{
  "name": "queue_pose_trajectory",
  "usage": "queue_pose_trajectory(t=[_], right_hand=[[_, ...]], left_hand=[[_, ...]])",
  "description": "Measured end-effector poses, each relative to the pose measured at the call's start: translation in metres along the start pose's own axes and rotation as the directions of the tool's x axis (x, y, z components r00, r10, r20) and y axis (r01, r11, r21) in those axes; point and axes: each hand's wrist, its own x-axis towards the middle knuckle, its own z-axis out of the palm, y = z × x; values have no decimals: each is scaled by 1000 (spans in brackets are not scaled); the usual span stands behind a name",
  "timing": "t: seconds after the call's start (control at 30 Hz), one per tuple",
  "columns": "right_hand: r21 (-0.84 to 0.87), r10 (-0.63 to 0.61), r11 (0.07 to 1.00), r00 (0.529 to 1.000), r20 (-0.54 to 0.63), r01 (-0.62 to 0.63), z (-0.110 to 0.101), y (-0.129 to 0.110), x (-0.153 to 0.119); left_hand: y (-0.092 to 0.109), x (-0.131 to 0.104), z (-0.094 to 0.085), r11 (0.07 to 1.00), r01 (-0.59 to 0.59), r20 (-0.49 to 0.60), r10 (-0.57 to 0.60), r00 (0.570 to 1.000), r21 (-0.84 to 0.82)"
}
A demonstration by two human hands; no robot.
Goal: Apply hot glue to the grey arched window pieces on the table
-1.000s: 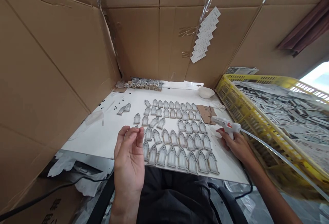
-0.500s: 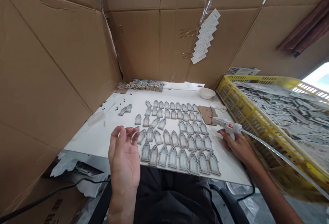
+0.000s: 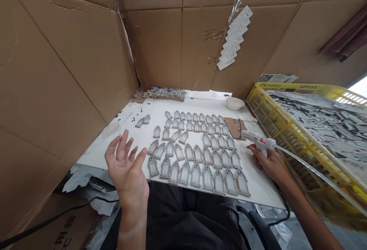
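My left hand (image 3: 127, 166) is raised, palm up, over the table's front left part, its fingers apart and nothing in it. Its thumb is nearest to the small arched grey pieces (image 3: 195, 173), which lie in several rows on the white table (image 3: 114, 158). At the right, my right hand (image 3: 269, 161) has its fingers round the handle of a white glue gun (image 3: 259, 142), whose nozzle end points left. A clear glue stick (image 3: 312, 171) runs from the gun's back to the lower right. Two more arched pieces (image 3: 142, 120) lie apart at the left, touching each other.
A yellow basket (image 3: 258, 108) full of loose pieces stands at the right. At the back are a white bowl (image 3: 235, 103) and a pile of pieces (image 3: 168, 94). Brown cardboard (image 3: 235, 127) lies near the gun. Cardboard walls (image 3: 155, 47) enclose the table; small black bits (image 3: 133, 119) lie at the left.
My left hand has moved left and its fingers have spread, showing more pieces at the rows' left end. My right hand still holds the glue gun. The view has shifted slightly.
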Motion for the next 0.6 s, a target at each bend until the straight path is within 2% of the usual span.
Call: queue_pose_trajectory(t=[0.17,0.27,0.6], right_hand=[[18,46,999,997,57,-47,-1,0,1],[18,58,998,997,57,-60,-1,0,1],[47,70,996,994,82,-74,-2,-4,-1]], left_hand=[[4,-8,4,985,142,92,-132,987,-102],[9,-13,6,957,233,106,-217,970,-171],[14,-15,7,943,257,74,-247,966,-210]])
